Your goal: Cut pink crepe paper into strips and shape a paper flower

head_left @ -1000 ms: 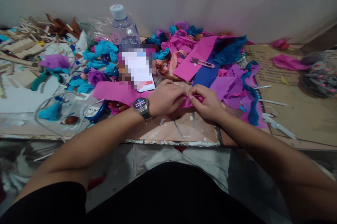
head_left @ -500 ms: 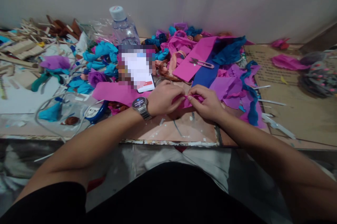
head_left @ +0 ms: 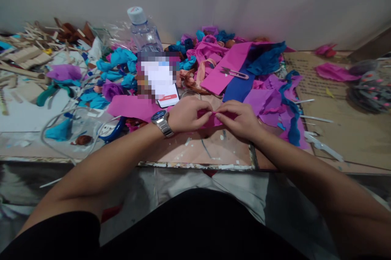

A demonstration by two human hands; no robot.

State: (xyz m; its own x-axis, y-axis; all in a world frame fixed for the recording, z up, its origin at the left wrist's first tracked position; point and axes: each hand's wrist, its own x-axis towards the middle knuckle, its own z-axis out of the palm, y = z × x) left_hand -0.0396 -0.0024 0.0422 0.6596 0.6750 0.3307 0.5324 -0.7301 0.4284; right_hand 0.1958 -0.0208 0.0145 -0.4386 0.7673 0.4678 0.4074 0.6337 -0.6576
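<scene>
Both hands pinch a small piece of magenta crepe paper [head_left: 210,120] between thumbs and fingertips, just above the table. My left hand [head_left: 189,114] grips its left side, and my right hand [head_left: 238,119] grips its right side; the fingertips nearly meet. Most of the piece is hidden behind the fingers. Left of my left hand lies a flat pink paper strip [head_left: 131,107]. Beyond the hands, thread snips [head_left: 234,73] rest on a pink sheet [head_left: 226,66], with a dark blue sheet [head_left: 240,88] beside it. Purple crepe paper [head_left: 267,103] lies right of my right hand.
A phone [head_left: 168,99] and a clear bottle [head_left: 145,36] with a white cap stand beyond my left hand. Green-handled pliers [head_left: 45,95] and wood sticks [head_left: 27,56] lie far left. White plastic sticks [head_left: 326,148] and cardboard [head_left: 330,121] are at the right.
My fingers have shifted slightly on the magenta paper, the fingertips drawing together along its upper edge. Less of the paper shows now. The other things have stayed where they were.
</scene>
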